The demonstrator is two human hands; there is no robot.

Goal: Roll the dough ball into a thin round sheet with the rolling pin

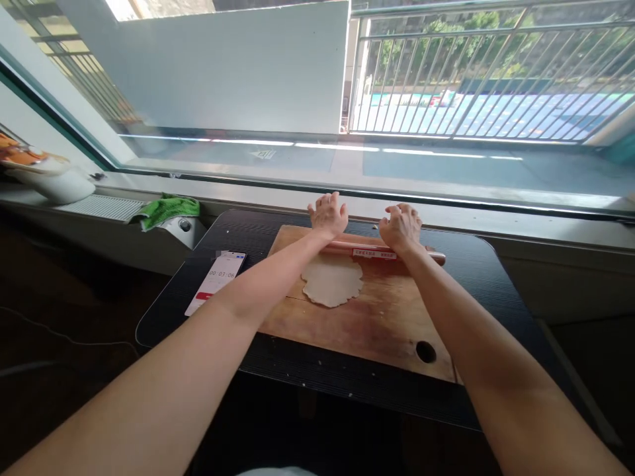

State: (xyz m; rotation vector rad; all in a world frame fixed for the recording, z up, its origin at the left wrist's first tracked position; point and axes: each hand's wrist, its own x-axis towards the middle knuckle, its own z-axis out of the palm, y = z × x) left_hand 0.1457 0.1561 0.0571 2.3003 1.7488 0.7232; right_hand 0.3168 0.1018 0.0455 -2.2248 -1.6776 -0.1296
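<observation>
A wooden rolling pin [367,252] with a white-and-red label lies crosswise near the far edge of a wooden cutting board [377,330]. My left hand [328,215] rests its palm over the pin's left part, fingers spread and stretched forward. Over the right part lies my right hand [401,226], its fingers also reaching forward and apart rather than wrapped round the pin. A flat, thin sheet of dough [332,281] with an uneven edge is on the board, just on the near side of the pin. The pin's left end is hidden by my left hand and forearm.
A phone [215,283] showing a running timer lies on the black table [171,317], left of the board. Beyond the table are a window sill [446,215], a green cloth [169,210] and a white pot [59,182]. The board has a round hole [426,352].
</observation>
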